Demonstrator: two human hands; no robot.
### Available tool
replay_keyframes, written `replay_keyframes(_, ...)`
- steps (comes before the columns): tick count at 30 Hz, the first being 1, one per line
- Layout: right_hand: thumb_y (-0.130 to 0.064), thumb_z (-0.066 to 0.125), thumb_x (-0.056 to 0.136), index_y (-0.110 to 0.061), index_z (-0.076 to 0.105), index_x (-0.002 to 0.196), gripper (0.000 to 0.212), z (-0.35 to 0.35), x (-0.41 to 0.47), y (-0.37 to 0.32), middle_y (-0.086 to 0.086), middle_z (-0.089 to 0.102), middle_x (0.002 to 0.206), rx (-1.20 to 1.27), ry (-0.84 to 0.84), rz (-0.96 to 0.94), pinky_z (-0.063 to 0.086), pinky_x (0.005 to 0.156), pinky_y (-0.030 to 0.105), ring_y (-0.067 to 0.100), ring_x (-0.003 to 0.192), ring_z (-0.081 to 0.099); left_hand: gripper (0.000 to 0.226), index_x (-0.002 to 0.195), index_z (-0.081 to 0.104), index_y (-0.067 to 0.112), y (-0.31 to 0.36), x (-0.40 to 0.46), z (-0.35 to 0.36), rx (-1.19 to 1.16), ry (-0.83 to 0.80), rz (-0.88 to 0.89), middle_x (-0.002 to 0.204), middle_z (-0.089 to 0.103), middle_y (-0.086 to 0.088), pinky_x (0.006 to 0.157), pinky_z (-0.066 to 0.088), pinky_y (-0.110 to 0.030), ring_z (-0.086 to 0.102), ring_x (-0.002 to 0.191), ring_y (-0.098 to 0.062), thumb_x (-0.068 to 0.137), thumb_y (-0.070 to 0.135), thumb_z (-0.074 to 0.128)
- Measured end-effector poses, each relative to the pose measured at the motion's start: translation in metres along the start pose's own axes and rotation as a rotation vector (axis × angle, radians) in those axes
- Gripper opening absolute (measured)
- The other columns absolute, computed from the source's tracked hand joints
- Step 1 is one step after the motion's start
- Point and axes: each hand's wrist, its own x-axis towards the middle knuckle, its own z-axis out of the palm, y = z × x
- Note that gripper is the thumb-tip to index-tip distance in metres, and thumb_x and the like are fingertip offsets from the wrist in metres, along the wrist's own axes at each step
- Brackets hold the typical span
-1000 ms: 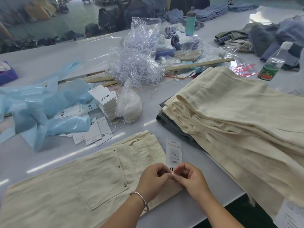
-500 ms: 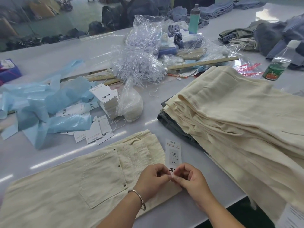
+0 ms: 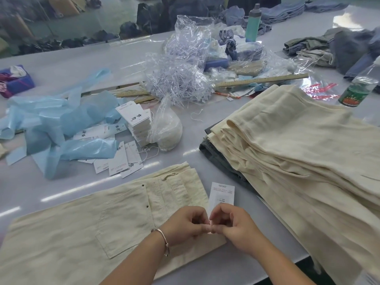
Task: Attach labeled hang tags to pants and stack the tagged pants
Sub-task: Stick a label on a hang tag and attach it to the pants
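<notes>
A cream pair of pants (image 3: 86,227) lies flat on the table in front of me, waistband to the right. A white hang tag (image 3: 222,194) stands up at the waistband's right edge. My left hand (image 3: 185,223) and my right hand (image 3: 232,225) meet fingertip to fingertip at the tag's lower end, pinching it; what lies between the fingertips is hidden. A tall stack of folded cream pants (image 3: 298,151) rests to the right. More white hang tags (image 3: 135,118) sit stacked and scattered behind the pants.
Blue plastic sheets (image 3: 51,124) lie at the left. A heap of clear plastic fasteners and bags (image 3: 181,79) fills the middle back, with a wooden ruler (image 3: 261,80), a teal bottle (image 3: 254,21) and a clear bottle (image 3: 359,87). A clear bag of white string (image 3: 168,130) sits by the tags.
Both hands have stayed at the tag's lower end, with their fingers curled in tighter over it. The pants and the stack have not moved.
</notes>
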Motion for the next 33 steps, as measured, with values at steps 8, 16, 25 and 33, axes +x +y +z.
replay_keyframes(8, 0.001, 0.068, 0.075, -0.012, 0.064, 0.088, 0.019, -0.009, 0.008, -0.015, -0.001, 0.065, 0.062, -0.173, -0.168, 0.092, 0.045, 0.061, 0.026, 0.010, 0.060, 0.057, 0.028, 0.077, 0.060, 0.019, 0.002, 0.006, -0.003, -0.025, 0.062, -0.095, 0.070, 0.063, 0.004, 0.051, 0.046, -0.019, 0.056, 0.055, -0.003, 0.070, 0.007, 0.084)
replay_keyframes(16, -0.038, 0.074, 0.077, -0.033, 0.052, 0.085, 0.024, 0.049, 0.078, -0.045, -0.011, 0.052, 0.066, -0.731, 0.200, -0.132, 0.032, 0.053, 0.017, 0.005, 0.061, 0.047, 0.024, 0.092, 0.062, 0.040, -0.020, -0.072, -0.060, 0.116, 0.537, -0.075, 0.104, 0.062, 0.014, 0.067, 0.043, -0.007, 0.059, 0.074, 0.002, 0.080, 0.025, 0.076)
replay_keyframes(25, -0.071, 0.070, 0.063, -0.028, 0.030, 0.145, 0.101, 0.175, 0.170, -0.051, -0.003, 0.038, 0.148, -1.208, -0.274, -0.176, 0.021, 0.112, 0.040, 0.019, 0.136, 0.034, 0.071, 0.131, 0.051, 0.019, -0.159, -0.271, -0.148, 0.267, 1.142, -0.985, 0.132, 0.052, -0.014, 0.101, 0.037, -0.039, 0.043, 0.126, -0.034, 0.071, 0.047, 0.078)
replay_keyframes(33, -0.082, 0.062, 0.048, -0.023, 0.042, 0.125, 0.099, 0.204, 0.171, -0.050, 0.001, 0.053, 0.125, -1.468, -0.199, -0.017, 0.031, 0.098, 0.044, 0.023, 0.120, 0.045, 0.093, 0.136, 0.040, 0.006, -0.192, -0.294, -0.142, 0.006, 1.235, -0.744, 0.132, 0.054, -0.017, 0.097, 0.044, -0.040, 0.053, 0.122, -0.034, 0.062, 0.034, 0.089)
